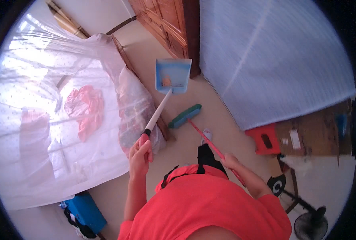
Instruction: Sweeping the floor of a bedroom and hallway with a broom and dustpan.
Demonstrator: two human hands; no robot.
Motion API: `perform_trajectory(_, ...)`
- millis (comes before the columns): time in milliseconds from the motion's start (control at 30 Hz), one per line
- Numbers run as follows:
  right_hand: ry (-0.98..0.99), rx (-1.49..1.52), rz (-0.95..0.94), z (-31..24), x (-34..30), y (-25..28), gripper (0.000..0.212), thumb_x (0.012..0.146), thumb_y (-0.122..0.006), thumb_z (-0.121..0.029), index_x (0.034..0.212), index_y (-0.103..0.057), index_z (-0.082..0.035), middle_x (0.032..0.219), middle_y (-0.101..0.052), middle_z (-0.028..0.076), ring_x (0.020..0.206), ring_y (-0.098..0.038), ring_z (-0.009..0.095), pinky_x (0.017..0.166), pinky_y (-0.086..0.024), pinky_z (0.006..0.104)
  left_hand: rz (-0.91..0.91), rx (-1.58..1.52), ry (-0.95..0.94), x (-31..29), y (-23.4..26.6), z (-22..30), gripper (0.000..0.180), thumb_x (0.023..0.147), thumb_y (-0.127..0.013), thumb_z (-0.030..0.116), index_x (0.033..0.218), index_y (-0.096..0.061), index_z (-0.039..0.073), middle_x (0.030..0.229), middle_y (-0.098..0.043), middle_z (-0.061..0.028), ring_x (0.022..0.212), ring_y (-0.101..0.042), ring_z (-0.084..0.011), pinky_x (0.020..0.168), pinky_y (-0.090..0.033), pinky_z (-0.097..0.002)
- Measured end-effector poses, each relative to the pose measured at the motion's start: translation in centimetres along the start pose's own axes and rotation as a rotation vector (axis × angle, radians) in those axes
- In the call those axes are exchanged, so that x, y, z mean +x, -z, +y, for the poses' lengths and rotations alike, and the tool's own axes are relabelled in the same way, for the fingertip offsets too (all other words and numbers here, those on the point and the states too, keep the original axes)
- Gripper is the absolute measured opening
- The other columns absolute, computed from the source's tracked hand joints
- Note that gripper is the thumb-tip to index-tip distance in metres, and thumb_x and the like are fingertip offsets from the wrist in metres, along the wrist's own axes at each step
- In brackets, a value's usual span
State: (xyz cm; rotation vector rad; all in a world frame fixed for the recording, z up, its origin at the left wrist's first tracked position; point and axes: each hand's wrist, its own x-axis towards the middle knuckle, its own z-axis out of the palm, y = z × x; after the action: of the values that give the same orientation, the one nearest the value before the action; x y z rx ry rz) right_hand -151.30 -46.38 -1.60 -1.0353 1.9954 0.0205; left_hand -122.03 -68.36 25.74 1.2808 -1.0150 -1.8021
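Spreading from bed (76, 170) at 9 o'clock to blue sheet (282, 52) at 2: pale floor (220, 108) | fan (310, 227) at 4 | dustpan (181, 73) at 12, scraps (167, 81) inside | left hand (140, 153) at 8, fingers gripping dustpan handle | broom (210, 143) from centre toward 4, right hand (230, 161), fingers gripping it

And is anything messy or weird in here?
The pink cloth on the left looks untidy: it lies crumpled behind the see-through net, not folded flat. The scraps in the left hand's blue dustpan don't seem odd.
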Motion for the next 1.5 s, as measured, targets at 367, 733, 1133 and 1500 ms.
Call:
perform_trajectory(367, -0.416, 0.92, -0.494, 3.3, 5.5, 16.0, 0.029, 0.084, -0.057, -0.034, 0.078, -0.052, -0.006, 0.06, -0.048, 0.003, 0.045, -0.043, 0.013, 0.039, -0.034, 0.0282, 0.204, -0.075, 0.034, 11.7, -8.2, 4.4, 0.014, 0.084, -0.054, 0.015, 0.078, -0.046, 0.006, 0.06, -0.044, 0.0, 0.041, -0.041, -0.0087, 0.038, -0.031, -0.0215)
perform_trajectory(733, -0.298, 0.983, -0.543, -14.3, 28.1, 24.5, 0.031, 0.089, -0.049, -0.034, 0.081, -0.049, -0.005, 0.058, -0.045, 0.001, 0.042, -0.04, 0.011, 0.037, -0.035, 0.0266, 0.266, -0.187, -0.028, 25.0, -7.8, 11.4, 0.017, 0.085, -0.054, 0.016, 0.075, -0.045, 0.007, 0.059, -0.042, 0.0009, 0.042, -0.038, -0.0077, 0.037, -0.027, -0.0214)
perform_trajectory(1133, -0.329, 1.007, -0.546, -38.5, 45.8, 34.1, 0.032, 0.09, -0.047, -0.033, 0.077, -0.048, -0.004, 0.059, -0.045, 0.003, 0.042, -0.038, 0.011, 0.037, -0.035, 0.0246, 0.25, -0.183, 0.009, 43.4, -2.4, 24.5, 0.014, 0.084, -0.056, 0.015, 0.08, -0.046, 0.005, 0.061, -0.044, 0.0008, 0.041, -0.04, -0.0086, 0.038, -0.032, -0.0217)
perform_trajectory(1500, -0.41, 1.015, -0.591, -52.8, 58.9, 42.0, 0.033, 0.091, -0.045, -0.033, 0.079, -0.047, -0.003, 0.059, -0.045, 0.004, 0.043, -0.038, 0.011, 0.038, -0.033, 0.0247, 0.273, -0.238, -0.009, 61.4, 0.2, 33.4, 0.013, 0.083, -0.056, 0.014, 0.08, -0.047, 0.005, 0.058, -0.043, 0.0009, 0.041, -0.04, -0.0085, 0.039, -0.031, -0.0217)
